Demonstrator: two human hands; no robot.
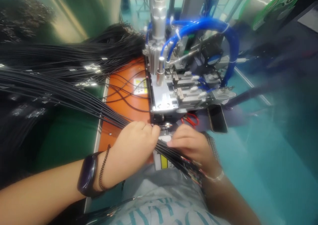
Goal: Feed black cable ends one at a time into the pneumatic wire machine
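Note:
A bundle of thin black cables runs from the left across an orange surface to the middle. My left hand is closed around this bundle, a dark band on its wrist. Just right of it, my right hand is closed on the same bundle near its end, thumb and fingers against the cables. Beyond the right hand's grip, loose ends with coloured wires hang towards the shirt. Straight ahead of both hands stands a metal machine with blue hoses.
More black cables lie in a heap at the left. The orange surface carries a few loose cables and a label. Red-handled tool and a phone-like dark object are right of the machine. A green-rimmed spool is at upper right.

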